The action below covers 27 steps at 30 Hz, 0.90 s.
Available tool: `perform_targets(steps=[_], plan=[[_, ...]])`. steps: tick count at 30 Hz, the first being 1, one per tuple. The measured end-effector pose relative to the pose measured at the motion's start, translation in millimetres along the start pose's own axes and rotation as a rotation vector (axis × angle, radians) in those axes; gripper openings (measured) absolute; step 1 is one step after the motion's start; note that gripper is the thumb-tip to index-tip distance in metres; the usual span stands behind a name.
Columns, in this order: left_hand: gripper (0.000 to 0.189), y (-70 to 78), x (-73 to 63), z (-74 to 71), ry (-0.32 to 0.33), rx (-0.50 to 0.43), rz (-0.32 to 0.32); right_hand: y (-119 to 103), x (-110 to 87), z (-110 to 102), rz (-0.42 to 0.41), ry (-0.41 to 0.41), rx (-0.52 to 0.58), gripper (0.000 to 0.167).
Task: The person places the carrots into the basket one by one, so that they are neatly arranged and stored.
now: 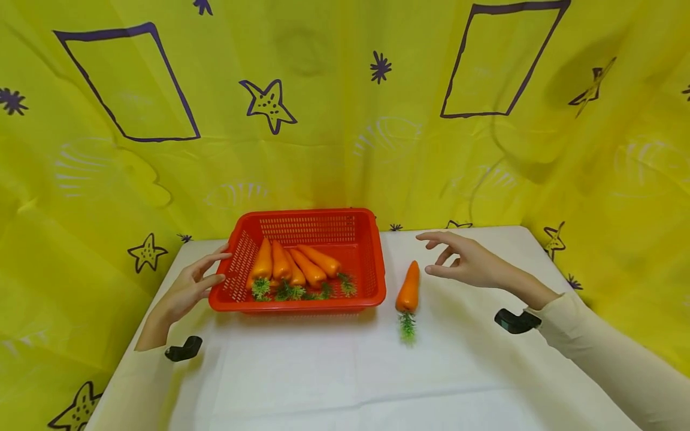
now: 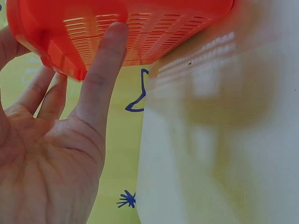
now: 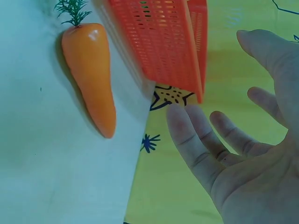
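A red plastic basket (image 1: 302, 306) with slotted walls stands on the white table, several orange carrots (image 1: 309, 266) with green tops inside it. At its left end my left hand (image 1: 185, 290) touches the basket, fingers at the rim. In the left wrist view, one extended finger (image 2: 96, 84) rests against the slotted wall. One more carrot (image 1: 408, 293) lies on the table to the right of the basket, its leafy top toward me. My right hand (image 1: 466, 261) hovers to the right of that carrot, fingers spread and loosely bent, holding nothing.
A yellow curtain (image 1: 334, 161) with purple drawings hangs behind the table (image 1: 302, 371) and along both sides. Black devices (image 1: 517, 321) sit at both wrists. The basket's right wall stands close to the loose carrot.
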<state>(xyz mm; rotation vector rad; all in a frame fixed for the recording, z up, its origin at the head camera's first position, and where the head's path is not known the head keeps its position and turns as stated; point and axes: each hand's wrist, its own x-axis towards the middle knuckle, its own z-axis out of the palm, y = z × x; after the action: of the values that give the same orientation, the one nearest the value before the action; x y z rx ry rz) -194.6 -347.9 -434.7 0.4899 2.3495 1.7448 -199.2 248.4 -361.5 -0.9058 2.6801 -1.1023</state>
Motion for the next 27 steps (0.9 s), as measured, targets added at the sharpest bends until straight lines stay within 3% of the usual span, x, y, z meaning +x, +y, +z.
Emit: perform_targets(steps=[13, 21, 27], plan=[[0.050, 1.0, -0.3, 0.2, 0.005, 0.017, -0.003, 13.5, 5.0, 13.4, 0.032, 0.000, 0.060, 0.065], [0.050, 2.6, 0.4, -0.6, 0.004, 0.008, -0.019, 31.1, 9.8, 29.2, 0.121, 0.003, 0.140, 0.063], [0.050, 2.0, 0.1, -0.4, 0.011, 0.019, -0.028, 42.4, 8.4, 48.5, 0.245, -0.013, 0.211, 0.064]])
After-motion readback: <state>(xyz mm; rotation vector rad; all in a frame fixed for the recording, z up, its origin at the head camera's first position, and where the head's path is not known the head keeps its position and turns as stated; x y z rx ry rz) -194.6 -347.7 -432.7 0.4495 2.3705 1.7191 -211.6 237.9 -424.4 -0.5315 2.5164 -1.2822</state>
